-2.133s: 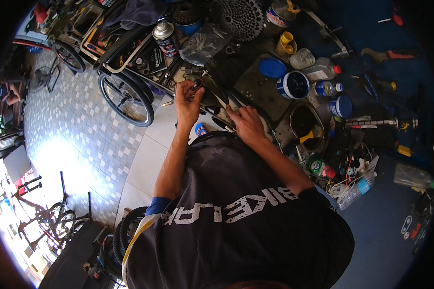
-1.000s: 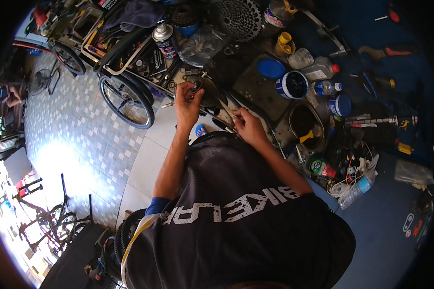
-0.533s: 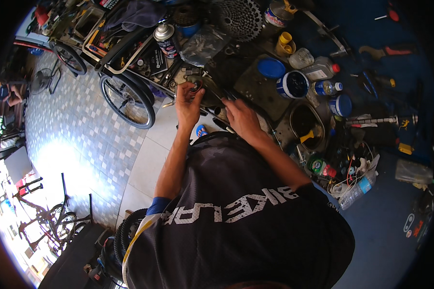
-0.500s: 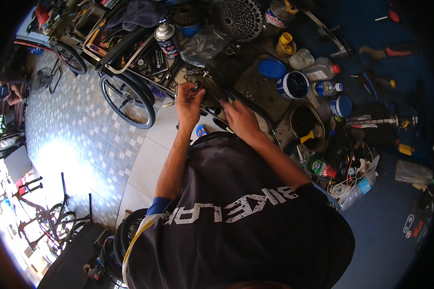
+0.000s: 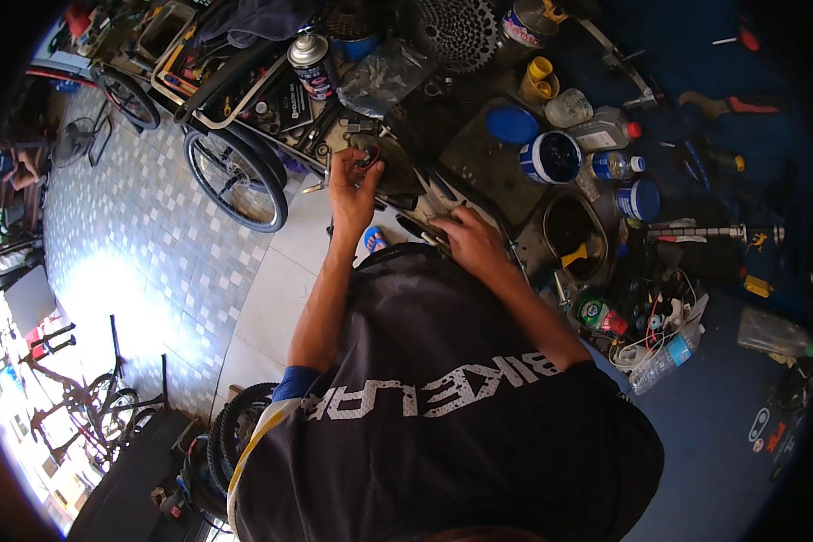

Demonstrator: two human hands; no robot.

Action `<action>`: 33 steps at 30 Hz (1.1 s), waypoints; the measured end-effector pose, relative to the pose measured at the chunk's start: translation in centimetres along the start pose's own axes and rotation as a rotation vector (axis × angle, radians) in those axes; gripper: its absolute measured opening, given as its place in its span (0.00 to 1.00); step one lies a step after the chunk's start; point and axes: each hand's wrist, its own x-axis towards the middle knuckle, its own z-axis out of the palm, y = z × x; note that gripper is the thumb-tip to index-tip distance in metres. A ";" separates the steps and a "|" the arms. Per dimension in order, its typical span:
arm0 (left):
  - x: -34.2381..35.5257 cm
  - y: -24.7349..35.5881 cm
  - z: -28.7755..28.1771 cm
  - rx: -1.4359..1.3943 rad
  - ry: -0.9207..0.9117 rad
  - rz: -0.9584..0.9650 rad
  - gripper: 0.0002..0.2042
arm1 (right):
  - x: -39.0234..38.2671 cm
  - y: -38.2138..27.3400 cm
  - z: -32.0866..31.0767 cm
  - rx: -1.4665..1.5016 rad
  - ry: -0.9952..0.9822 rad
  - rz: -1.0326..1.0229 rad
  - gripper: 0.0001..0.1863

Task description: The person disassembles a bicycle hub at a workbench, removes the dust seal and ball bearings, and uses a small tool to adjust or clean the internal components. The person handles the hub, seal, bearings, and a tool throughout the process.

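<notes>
My left hand point(image 5: 352, 191) is closed, with thumb and fingertips pinching a small dark ring-shaped part point(image 5: 369, 161) that shows a reddish edge. It is held up in front of the cluttered workbench. To the right and a little nearer to me, my right hand point(image 5: 475, 242) reaches over the bench's near edge with its fingers bent together. Something thin and pale shows by its fingertips, too small to name. Dark tools and parts lie beneath and between the two hands, and their exact kinds are hard to make out.
A spray can point(image 5: 311, 65), a large bicycle cassette point(image 5: 449, 32) and a clear plastic bag point(image 5: 385, 78) lie beyond my hands. Right of them stand an open tub of dark grease point(image 5: 551, 158), a blue lid point(image 5: 512, 125), bottles and an oily basin point(image 5: 574, 237). Bicycle wheels point(image 5: 236, 178) stand at left.
My right hand has drawn back toward me and slightly right, away from the left hand. My left hand keeps its pinch on the ring-shaped part in nearly the same place.
</notes>
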 end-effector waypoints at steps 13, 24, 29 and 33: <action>0.1 -0.1 -0.1 -0.065 -0.001 -0.001 0.17 | 4.0 -4.3 0.5 0.127 -0.014 -0.006 0.19; 0.1 -0.6 -0.3 -0.040 -0.009 0.034 0.16 | 1.4 -4.5 0.1 0.027 -0.190 0.107 0.19; 0.0 -0.8 -0.4 -0.031 -0.011 0.023 0.17 | -0.5 -3.8 0.6 0.045 -0.060 0.065 0.21; 0.1 -0.8 -0.6 -0.049 -0.021 0.002 0.18 | -0.3 -5.3 -2.1 0.262 -0.030 0.106 0.21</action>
